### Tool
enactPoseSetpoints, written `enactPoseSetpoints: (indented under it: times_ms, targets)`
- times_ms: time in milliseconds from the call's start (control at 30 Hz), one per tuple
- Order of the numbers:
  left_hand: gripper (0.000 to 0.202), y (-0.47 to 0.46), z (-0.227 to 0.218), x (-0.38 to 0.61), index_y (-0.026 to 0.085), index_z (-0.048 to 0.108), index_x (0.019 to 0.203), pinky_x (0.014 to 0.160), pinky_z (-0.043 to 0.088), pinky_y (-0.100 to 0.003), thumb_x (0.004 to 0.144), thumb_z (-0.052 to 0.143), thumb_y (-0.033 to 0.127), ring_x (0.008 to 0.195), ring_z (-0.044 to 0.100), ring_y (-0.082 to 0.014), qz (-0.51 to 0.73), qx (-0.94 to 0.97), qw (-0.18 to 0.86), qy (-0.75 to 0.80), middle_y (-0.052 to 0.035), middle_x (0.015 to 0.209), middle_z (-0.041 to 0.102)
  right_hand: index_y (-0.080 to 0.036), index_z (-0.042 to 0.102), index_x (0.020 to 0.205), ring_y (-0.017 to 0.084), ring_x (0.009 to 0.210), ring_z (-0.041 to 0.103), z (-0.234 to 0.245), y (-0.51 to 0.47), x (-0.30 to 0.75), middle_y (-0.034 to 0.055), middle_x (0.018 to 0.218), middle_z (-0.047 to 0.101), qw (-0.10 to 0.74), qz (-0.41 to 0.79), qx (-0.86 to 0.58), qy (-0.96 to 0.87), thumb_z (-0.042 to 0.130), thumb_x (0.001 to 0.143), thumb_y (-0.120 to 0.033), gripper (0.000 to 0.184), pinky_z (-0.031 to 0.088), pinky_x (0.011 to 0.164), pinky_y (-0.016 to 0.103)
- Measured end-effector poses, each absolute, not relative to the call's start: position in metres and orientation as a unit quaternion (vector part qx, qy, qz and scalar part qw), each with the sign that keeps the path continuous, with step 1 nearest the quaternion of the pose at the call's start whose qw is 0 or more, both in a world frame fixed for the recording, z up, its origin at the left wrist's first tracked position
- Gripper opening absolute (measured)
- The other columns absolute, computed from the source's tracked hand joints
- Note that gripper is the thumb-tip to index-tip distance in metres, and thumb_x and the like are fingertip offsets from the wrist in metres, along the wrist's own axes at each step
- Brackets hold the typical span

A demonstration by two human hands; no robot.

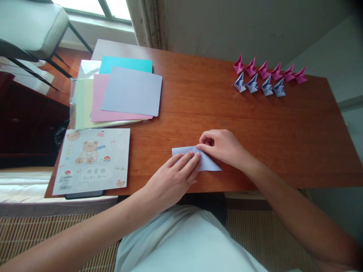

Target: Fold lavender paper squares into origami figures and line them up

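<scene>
While the left hand (172, 173) lies flat on the folded lilac paper (210, 164), its fingers extended and close together, the right hand (225, 145) pinches the paper's upper edge between thumb and forefinger, the other fingers curled in. The paper rests on the wooden surface (198, 102), near its front edge and just in front of the person's body. The likeliest trouble is a crooked crease: if the left hand presses unevenly or lifts too soon, the sheet could slide on the smooth wood and its layers lose their alignment. Too hard a pull from the pinching fingers could also wrinkle or tear the thin paper at that edge, and with the front of the surface so near, a sleeve or forearm might catch it. As for containers, a clear plastic sleeve (72, 102) sits at the left with pale green and yellow sheets (83, 102) apparently inside, though glare and overlap hide its opening. Over it lie a pink sheet (98, 98) and lilac sheets (132, 90), with a turquoise sheet (126, 63) behind. Nearer the person is a bear-printed cover (119, 139). Pink folded pieces (263, 70) and lilac folded pieces (267, 87) stand in two rows at the far right.
</scene>
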State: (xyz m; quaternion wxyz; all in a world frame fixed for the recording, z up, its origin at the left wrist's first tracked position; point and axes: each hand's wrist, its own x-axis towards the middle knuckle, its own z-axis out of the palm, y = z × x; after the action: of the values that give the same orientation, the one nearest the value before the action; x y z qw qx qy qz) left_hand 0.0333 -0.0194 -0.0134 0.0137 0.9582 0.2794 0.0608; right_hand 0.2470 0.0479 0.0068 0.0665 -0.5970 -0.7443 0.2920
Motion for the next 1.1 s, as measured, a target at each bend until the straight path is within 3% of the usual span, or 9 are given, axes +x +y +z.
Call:
enactPoseSetpoints:
  times_ms: [300, 700, 967, 1100]
  targets:
    - [0.042, -0.018, -0.013, 0.033, 0.011, 0.056, 0.141, 0.112, 0.042, -0.045, 0.104, 0.047, 0.029, 0.137, 0.051, -0.0289, 0.062, 0.960, 0.021, 0.273, -0.0145, 0.151, 0.053, -0.022, 0.071, 0.078, 0.014, 0.070, 0.063, 0.010, 0.054, 0.247, -0.0016, 0.075, 0.073, 0.025, 0.282, -0.581, -0.763, 0.071, 0.086, -0.032, 0.013, 0.037, 0.062, 0.027]
    - [0.042, -0.020, -0.007, 0.035, 0.011, 0.056, 0.142, 0.113, 0.042, -0.045, 0.104, 0.046, 0.025, 0.136, 0.052, -0.0271, 0.054, 0.956, 0.010, 0.287, -0.0119, 0.150, 0.055, -0.025, 0.069, 0.064, 0.015, 0.056, 0.055, 0.033, 0.050, 0.275, -0.0005, 0.063, 0.067, -0.178, 0.265, -0.519, -0.793, 0.081, 0.079, -0.030, 0.020, 0.025, 0.051, 0.028]
    - [0.040, -0.017, -0.009, 0.034, 0.012, 0.059, 0.139, 0.114, 0.040, -0.047, 0.102, 0.050, 0.024, 0.135, 0.052, -0.0283, 0.066, 0.958, 0.032, 0.277, -0.0125, 0.149, 0.056, -0.025, 0.066, 0.063, 0.016, 0.057, 0.059, 0.038, 0.023, 0.305, -0.0006, 0.065, 0.069, -0.182, 0.277, -0.520, -0.787, 0.082, 0.077, -0.029, 0.022, 0.026, 0.050, 0.029]
    - [0.035, -0.012, -0.006, 0.035, 0.014, 0.063, 0.132, 0.112, 0.040, -0.046, 0.103, 0.048, 0.027, 0.130, 0.055, -0.0260, 0.086, 0.952, 0.066, 0.286, -0.0095, 0.143, 0.061, -0.024, 0.066, 0.067, 0.015, 0.061, 0.060, 0.041, 0.018, 0.302, -0.0026, 0.068, 0.069, -0.091, 0.316, -0.506, -0.797, 0.076, 0.084, -0.027, 0.020, 0.036, 0.055, 0.028]
